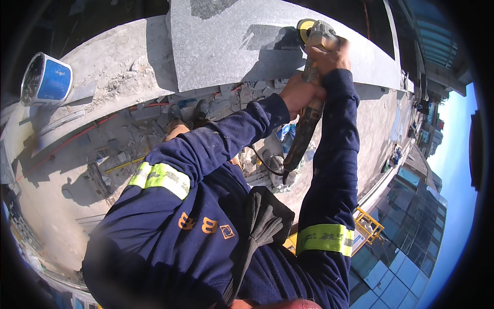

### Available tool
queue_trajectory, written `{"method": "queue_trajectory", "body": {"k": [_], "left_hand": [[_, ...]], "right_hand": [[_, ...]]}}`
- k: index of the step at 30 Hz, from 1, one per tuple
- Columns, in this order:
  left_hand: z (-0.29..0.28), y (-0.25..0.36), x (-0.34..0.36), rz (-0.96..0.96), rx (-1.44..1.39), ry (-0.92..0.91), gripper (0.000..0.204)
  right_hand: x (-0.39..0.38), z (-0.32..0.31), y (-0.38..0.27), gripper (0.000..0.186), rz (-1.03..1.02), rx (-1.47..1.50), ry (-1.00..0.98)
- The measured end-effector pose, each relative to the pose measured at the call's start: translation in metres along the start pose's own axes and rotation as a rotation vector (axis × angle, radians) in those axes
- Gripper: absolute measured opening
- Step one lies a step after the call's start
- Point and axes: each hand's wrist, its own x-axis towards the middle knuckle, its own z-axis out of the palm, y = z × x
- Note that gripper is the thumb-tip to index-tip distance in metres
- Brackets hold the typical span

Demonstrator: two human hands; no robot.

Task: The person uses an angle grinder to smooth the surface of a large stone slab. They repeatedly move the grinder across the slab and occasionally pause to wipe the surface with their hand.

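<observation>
Both my hands are wrapped round an angle grinder [300,136] with a dark body and a cord at its rear end. My left hand [300,94] grips the middle of the body. Farther forward, my right hand [329,56] closes on it near the gear head, its outer edge slightly blurred. A yellow-faced disc [305,30] sits at the grinder's far end, over a grey sheet panel [216,56]. Whether the disc touches the panel I cannot tell. Dark shadows of my arms and the tool fall across the panel.
A blue and white bucket [54,80] stands at the left on a dusty concrete ledge [123,51]. Rubble and offcuts [128,139] litter the floor below, around my shoes [200,109]. A yellow metal frame [368,226] and a glass building [401,232] are at the right.
</observation>
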Motion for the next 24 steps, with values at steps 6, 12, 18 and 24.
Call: {"method": "queue_trajectory", "body": {"k": [6, 12, 18, 24], "left_hand": [[-0.005, 0.003, -0.016, 0.052, -0.020, 0.084, 0.039], [-0.001, 0.006, -0.006, -0.065, 0.038, 0.001, 0.037], [-0.009, 0.006, -0.035, 0.003, -0.003, 0.126, 0.034], [-0.002, 0.011, -0.016, -0.011, -0.019, -0.017, 0.033]], "right_hand": [[-0.010, 0.012, -0.006, 0.084, -0.112, -0.028, 0.020], [-0.007, -0.001, -0.002, 0.085, 0.059, 0.023, 0.002], [-0.028, 0.015, -0.013, 0.085, -0.090, -0.080, 0.034], [-0.013, 0.001, -0.011, 0.082, 0.107, 0.062, 0.016]]}}
